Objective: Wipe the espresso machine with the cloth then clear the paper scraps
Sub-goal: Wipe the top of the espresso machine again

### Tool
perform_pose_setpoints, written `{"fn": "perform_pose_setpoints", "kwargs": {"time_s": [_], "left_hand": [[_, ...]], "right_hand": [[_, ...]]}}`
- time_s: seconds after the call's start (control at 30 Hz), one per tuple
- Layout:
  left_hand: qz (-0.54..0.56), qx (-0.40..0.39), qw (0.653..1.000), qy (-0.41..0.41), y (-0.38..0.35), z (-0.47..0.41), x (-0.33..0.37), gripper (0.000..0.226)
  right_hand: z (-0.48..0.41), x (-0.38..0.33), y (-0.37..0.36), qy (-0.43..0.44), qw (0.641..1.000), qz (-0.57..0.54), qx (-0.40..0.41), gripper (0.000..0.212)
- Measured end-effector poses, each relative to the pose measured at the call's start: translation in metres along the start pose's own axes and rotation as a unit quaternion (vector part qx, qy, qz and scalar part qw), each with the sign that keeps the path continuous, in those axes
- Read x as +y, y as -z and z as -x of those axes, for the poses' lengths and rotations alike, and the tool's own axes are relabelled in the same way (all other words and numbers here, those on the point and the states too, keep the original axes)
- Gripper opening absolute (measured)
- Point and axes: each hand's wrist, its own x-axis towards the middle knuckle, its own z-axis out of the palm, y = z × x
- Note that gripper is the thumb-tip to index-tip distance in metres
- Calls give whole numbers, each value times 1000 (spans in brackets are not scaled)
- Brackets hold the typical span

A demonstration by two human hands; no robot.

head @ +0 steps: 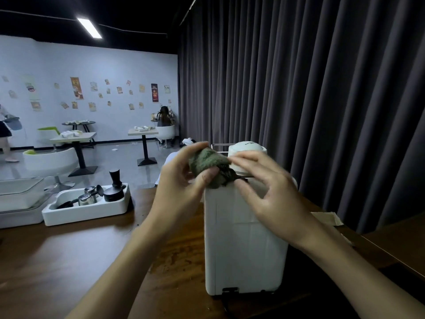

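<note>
- A white tray (92, 214) sits on the tabletop (69, 261) at the far left. It holds one dark tamper (115, 180) and what look like two small metal jugs.
- The left hand (181, 180) is raised above the tabletop. Its grip is curled round the one green cloth (209, 161), thumb in front and fingers behind.
- The cloth is bunched between the two hands and held at the top left corner of the espresso machine (243, 245). Its lower tail seems to brush the machine's top edge.
- There is one espresso machine, white, with its plain back panel facing near. One white cup (247, 149) rests on top of it.
- The right hand (266, 192) meets the cloth's right end. Through some blur, its grip looks like a narrow pinch on the fabric, with the other fingers spread loosely.
- Paper scraps (327, 218) lie on the tabletop to the right of the machine. One pale piece shows plainly; the forearm hides any others, so I cannot count them.
- My judgement is that the task is at an early stage. The cloth is being gathered for wiping, and the scraps are not yet cleared.
</note>
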Motion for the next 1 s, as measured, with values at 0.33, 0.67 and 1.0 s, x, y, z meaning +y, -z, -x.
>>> {"fn": "perform_pose_setpoints", "kwargs": {"time_s": [0.33,0.67,1.0], "left_hand": [[-123,-150,978,72,0,-51,-23,32],[-121,-182,973,74,7,-57,-22,25],[-212,-126,969,12,0,-33,-6,25]], "right_hand": [[10,44,27,-129,991,-21,-39,50],[9,49,42,-153,978,-17,-140,72],[10,47,42,-147,979,-14,-142,74]]}}
